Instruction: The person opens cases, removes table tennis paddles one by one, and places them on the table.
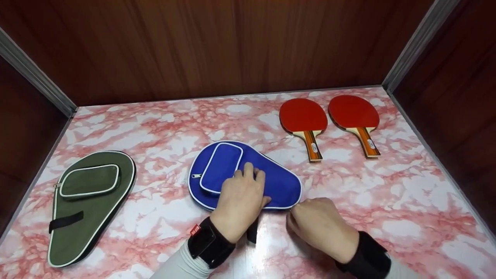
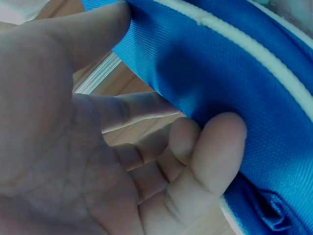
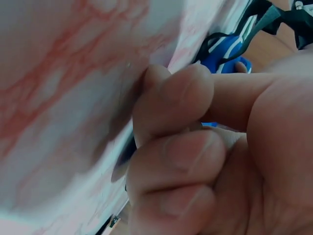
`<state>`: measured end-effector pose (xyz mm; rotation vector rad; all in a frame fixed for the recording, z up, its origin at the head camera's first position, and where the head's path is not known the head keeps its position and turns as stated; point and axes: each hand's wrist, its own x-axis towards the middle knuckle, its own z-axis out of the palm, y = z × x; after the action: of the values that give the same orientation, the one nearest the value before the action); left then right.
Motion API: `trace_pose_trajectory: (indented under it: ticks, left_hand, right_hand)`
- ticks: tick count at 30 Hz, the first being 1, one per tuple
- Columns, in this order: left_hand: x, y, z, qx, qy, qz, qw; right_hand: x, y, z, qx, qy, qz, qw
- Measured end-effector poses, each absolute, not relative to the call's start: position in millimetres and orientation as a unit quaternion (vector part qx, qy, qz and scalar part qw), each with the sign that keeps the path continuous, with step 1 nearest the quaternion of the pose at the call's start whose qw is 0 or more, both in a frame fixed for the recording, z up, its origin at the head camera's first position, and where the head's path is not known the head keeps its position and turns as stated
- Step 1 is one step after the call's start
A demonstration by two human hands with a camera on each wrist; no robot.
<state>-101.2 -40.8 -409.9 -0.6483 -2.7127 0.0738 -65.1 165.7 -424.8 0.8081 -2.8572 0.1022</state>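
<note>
A blue table tennis paddle case (image 1: 279,178) with white piping and a raised front pocket lies in the middle of the table, its narrow end pointing right. My left hand (image 1: 242,197) grips it along the near edge, fingers over the front and thumb at the rim; the left wrist view shows the thumb and bent fingers against the blue fabric (image 2: 274,127). At the narrow end my right hand (image 1: 321,224) is curled with thumb against forefinger, right at the piping. I cannot tell what exactly it pinches. A black strap (image 1: 252,232) sticks out below the left hand.
Two red paddles (image 1: 303,116) (image 1: 354,112) lie side by side at the back right, handles toward me. A green paddle case (image 1: 97,209) with a black strap lies at the left. Dark wooden panels (image 1: 232,46) wall in the marbled table.
</note>
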Motion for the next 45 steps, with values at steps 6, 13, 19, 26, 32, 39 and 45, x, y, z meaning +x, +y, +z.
trace_pose_trajectory:
  ticks: [6,13,19,26,32,39,45]
  left_hand:
    - [-102,-41,-409,-0.227,-0.957,0.032,0.176]
    - [-102,-39,-409,-0.236,-0.956,0.025,0.170]
    - [-102,-42,-406,-0.250,-0.957,-0.002,0.148]
    - [-106,-54,-398,-0.270,-0.956,-0.052,0.099]
    - [-114,-63,-396,-0.271,-0.959,-0.076,0.033]
    - [-115,-68,-398,-0.273,-0.956,-0.106,0.022]
    - [-113,-41,-391,-0.201,-0.977,-0.065,0.007]
  right_hand:
    - [-60,156,-433,0.285,-0.947,0.034,0.145]
    - [-59,152,-439,0.300,-0.939,0.046,0.160]
    - [-57,154,-432,0.306,-0.944,0.069,0.100]
    - [-60,162,-412,0.274,-0.952,0.111,0.076]
    - [-72,173,-401,0.229,-0.960,0.091,0.136]
    - [-82,181,-404,0.199,-0.967,0.091,0.131]
    - [-88,186,-406,0.182,-0.970,0.092,0.130]
